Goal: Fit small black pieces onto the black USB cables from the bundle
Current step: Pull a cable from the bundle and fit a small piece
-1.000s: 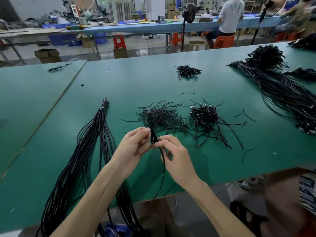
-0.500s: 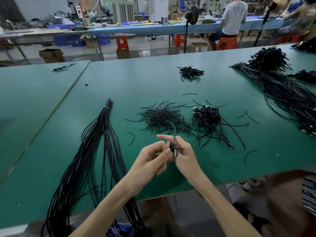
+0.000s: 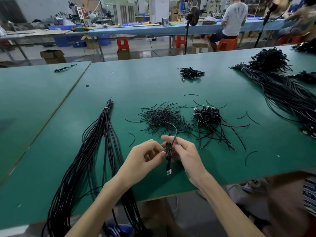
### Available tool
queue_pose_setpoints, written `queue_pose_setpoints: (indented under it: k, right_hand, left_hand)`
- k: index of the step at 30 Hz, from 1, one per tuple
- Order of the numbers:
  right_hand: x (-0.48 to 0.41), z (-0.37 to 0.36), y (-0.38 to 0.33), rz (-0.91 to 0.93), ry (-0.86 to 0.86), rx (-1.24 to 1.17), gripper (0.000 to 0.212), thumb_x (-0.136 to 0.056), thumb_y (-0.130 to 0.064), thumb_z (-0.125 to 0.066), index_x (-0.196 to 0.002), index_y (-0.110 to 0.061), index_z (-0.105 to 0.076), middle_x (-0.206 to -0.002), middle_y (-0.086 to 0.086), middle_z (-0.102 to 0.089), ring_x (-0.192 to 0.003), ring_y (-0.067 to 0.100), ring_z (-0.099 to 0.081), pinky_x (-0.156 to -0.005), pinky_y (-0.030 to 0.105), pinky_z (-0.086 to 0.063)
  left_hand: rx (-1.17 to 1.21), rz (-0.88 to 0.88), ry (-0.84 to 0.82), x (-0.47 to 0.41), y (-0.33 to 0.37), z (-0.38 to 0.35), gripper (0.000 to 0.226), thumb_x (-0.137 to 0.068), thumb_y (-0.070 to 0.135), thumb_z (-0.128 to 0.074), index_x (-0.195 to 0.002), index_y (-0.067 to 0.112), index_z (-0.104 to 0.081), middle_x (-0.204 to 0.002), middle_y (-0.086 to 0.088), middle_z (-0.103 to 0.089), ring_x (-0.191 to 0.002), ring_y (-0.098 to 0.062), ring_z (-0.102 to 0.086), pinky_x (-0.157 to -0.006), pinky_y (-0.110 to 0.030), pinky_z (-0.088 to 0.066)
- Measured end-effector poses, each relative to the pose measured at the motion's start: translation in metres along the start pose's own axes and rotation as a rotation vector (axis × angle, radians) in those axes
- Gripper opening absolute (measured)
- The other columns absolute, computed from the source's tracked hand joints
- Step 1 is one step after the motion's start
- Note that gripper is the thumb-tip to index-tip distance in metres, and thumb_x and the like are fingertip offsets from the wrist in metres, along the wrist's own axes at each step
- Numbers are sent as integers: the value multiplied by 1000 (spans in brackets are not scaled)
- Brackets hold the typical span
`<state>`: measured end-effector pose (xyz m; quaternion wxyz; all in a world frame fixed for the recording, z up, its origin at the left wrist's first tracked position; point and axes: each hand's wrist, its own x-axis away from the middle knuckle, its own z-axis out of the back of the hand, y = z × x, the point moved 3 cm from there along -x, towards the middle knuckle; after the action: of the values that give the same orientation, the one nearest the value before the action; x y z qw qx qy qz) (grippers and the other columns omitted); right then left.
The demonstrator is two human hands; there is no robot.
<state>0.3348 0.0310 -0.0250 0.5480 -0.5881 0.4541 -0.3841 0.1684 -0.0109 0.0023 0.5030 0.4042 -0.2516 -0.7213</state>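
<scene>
Black USB cable (image 3: 168, 151), folded, clamped between left hand (image 3: 147, 158) and right hand (image 3: 186, 153) over green table (image 3: 153, 82), plug (image 3: 169, 171) dangling below grip; left of grip, tied bundle (image 3: 95, 151) of long cables; just beyond, pile of thin black pieces (image 3: 164, 118); beyond-right, heap of short cables (image 3: 208, 117).

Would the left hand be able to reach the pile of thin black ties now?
Probably yes: the tie pile lies just beyond the left hand, unobstructed, though it pinches the coiled cable.
</scene>
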Motion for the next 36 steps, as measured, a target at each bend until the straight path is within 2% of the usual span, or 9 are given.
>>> queue_pose_setpoints:
  k: [3,5,9,16,23,26,29,33,36]
  right_hand:
    - [0,0,-1,-31,-16,-101,36,-105,-25,-41,-122,-23,-72,-100,8,-78,-82,14,-68,-64,21,-49]
    - [1,-2,-2,-3,-27,-18,29,-105,-34,-49,-120,-27,-73,-93,2,-73,-78,12,-61,-62,22,-45]
    - [2,-4,-3,37,-46,43,18,-101,-25,-66,-117,-31,-73,-98,-4,-76,-86,4,-67,-68,15,-48]
    - [2,-2,-6,90,-88,39,28,-100,-9,-65,-111,-33,-72,-108,7,-72,-85,12,-58,-68,19,-47]
    - [2,1,-2,85,-58,-30,29,-100,-3,-62,-113,-26,-74,-102,10,-75,-88,13,-65,-72,25,-52]
    - [2,2,-2,72,-54,-48,27,-100,-3,-63,-114,-23,-75,-101,7,-78,-88,13,-66,-70,22,-51]
    - [2,3,-2,66,1,-68,24,-95,-6,-69,-111,-21,-77,-104,5,-78,-92,12,-67,-73,19,-50]
    - [0,1,1,52,-25,-72,23,-92,-2,-70,-106,-19,-79,-107,12,-75,-105,26,-68,-92,35,-56]
    - [-1,1,-1,90,-56,18,22,-90,-4,-74,-102,-21,-80,-107,9,-63,-102,22,-60,-99,44,-50]
  left_hand:
    - [-55,-3,29,0,-4,2,10,-93,34,-69,-86,29,-66,-82,9,-60,-66,-15,-53,-61,-15,-39]
    - [-54,17,57,-1,-8,1,11,-94,27,-72,-85,30,-65,-81,9,-61,-65,-13,-53,-61,-13,-38]
    - [-43,43,65,-2,-9,-2,15,-96,19,-72,-85,26,-64,-76,12,-58,-61,-8,-49,-59,-13,-37]
    - [264,168,-59,-2,-15,-1,15,-100,16,-66,-86,13,-63,-61,3,-52,-54,-16,-50,-58,-22,-38]
    - [460,287,-123,-3,-23,-6,32,-95,39,-72,-90,8,-63,-65,-9,-52,-57,-18,-46,-54,-24,-33]
    - [440,295,-112,-5,-23,-8,39,-87,48,-78,-89,11,-65,-65,-8,-60,-58,-20,-55,-53,-25,-40]
    - [423,284,-117,-8,-22,-9,29,-90,40,-76,-94,12,-70,-72,-10,-69,-58,-23,-63,-53,-30,-49]
    - [489,273,-175,-7,-24,-6,21,-91,27,-77,-100,9,-73,-82,-11,-66,-66,-27,-68,-56,-29,-51]
    - [512,266,-213,-6,-23,-6,22,-90,29,-78,-94,8,-73,-78,-13,-65,-67,-20,-64,-58,-27,-49]
